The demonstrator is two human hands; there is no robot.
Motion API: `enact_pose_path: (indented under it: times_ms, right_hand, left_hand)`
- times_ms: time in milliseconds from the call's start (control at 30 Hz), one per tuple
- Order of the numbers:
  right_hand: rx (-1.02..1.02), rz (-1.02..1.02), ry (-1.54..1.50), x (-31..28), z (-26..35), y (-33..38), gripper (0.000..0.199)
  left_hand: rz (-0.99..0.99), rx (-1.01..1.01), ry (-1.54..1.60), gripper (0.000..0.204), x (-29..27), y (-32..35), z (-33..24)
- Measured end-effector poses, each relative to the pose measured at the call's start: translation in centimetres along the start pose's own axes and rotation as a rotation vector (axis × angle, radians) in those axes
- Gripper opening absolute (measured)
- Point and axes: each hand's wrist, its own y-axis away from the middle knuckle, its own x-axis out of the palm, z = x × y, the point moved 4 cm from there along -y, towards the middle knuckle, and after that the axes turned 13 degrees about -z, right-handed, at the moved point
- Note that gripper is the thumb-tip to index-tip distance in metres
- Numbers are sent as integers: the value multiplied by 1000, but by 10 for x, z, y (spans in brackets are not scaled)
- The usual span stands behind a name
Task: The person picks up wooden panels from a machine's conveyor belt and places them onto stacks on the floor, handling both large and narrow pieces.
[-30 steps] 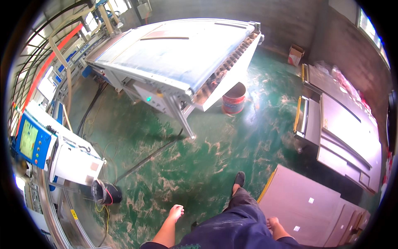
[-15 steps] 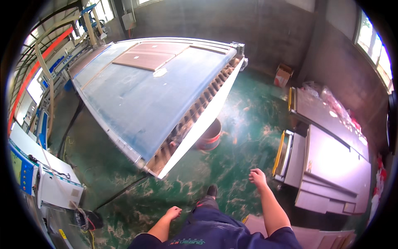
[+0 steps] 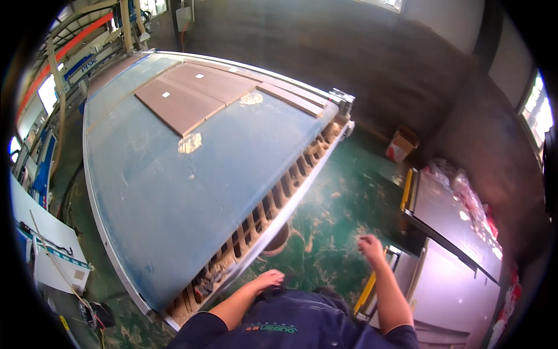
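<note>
On the blue table (image 3: pixel 192 192) lie three brown panels (image 3: pixel 195 93). Left hand (image 3: pixel 268 278) hangs beside its edge, fingers together; right hand (image 3: pixel 370 246) is loosely curled, holding nothing.

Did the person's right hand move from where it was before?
Yes. The right hand was low beside the leg a second ago; now it is lifted up and out over the green floor, towards the grey panels on the right.

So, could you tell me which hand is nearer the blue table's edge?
Left. The left hand hangs just beside the blue table edge; the right hand is farther off over the floor.
</note>
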Motion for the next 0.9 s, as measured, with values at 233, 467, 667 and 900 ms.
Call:
enact_pose_path:
  times_ms: [233,467,667,900]
  right_hand:
    - [-456,107,-42,95,179,-225,23]
    - [-1006,38,331,241,394,-414,39]
    - [-1191,236,670,295,430,-475,49]
    - [-1172,394,571,296,437,-515,61]
  left_hand:
    - [26,279,51,31,55,-34,-266]
    - [-333,412,179,31,46,-122,-395]
    - [-923,592,-118,40,26,-236,-540]
    - [-1419,210,-707,69,23,-336,-642]
